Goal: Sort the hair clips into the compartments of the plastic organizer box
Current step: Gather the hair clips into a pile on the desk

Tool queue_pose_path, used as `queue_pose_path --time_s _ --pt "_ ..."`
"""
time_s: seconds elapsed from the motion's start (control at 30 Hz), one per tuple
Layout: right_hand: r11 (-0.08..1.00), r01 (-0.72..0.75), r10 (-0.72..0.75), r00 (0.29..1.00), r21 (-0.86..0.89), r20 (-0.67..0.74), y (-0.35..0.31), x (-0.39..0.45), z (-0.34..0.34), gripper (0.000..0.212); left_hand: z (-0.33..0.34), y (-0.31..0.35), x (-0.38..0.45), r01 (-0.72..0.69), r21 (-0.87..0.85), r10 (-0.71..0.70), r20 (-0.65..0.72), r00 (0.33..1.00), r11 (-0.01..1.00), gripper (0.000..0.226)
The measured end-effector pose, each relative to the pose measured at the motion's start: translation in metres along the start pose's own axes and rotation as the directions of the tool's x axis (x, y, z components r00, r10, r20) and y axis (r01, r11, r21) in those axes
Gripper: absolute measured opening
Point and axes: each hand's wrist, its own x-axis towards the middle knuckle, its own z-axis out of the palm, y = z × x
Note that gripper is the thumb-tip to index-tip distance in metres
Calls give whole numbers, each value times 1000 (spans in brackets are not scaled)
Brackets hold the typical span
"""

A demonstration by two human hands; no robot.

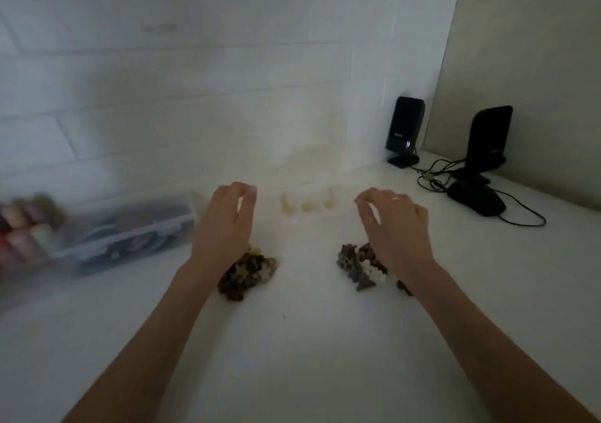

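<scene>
A clear plastic organizer box (pixel 305 216) lies at the middle back of the white table, very faint, with several pale clips (pixel 306 206) in its compartments. Two heaps of small hair clips lie nearer me: a brown and cream heap (pixel 252 274) on the left, and a grey, maroon and white heap (pixel 357 266) on the right. My left hand (pixel 227 217) hovers at the box's left end and my right hand (pixel 395 224) at its right end. Both have loosely curved fingers with nothing visible between thumb and fingers. My wrists hide part of each heap.
A second clear box (pixel 136 227) with dark items stands at the left, next to blurred coloured spools (pixel 26 224). Two black speakers (pixel 405 129) (pixel 489 142), a black mouse (pixel 476 199) and their cables lie at the back right. A tiled wall runs behind the table.
</scene>
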Motion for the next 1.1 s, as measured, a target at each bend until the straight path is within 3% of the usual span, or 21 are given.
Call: queue_pose_path --time_s 0.1,0.2,0.33,0.6,0.83,1.1 --pt "968 -233 241 967 97 -78 10 -27 -3 26 -12 -23 -21 221 -277 -242 -44 969 935 31" --pt "893 -359 382 924 270 -33 14 -43 4 26 -12 -33 -30 389 -292 -381 86 920 874 39" --pt "900 -356 333 934 252 129 9 -45 13 35 -10 -28 -36 394 -236 -371 137 918 888 51" --pt "889 -241 182 966 389 182 7 -45 13 32 -8 -18 -47 364 -165 -335 179 925 917 46" --pt "766 -272 132 953 583 271 9 -45 8 36 -3 -6 -54 334 -241 -295 186 937 911 40" --pt "549 -371 389 907 749 164 24 -32 12 48 31 33 -67 286 -206 -225 276 935 936 43"
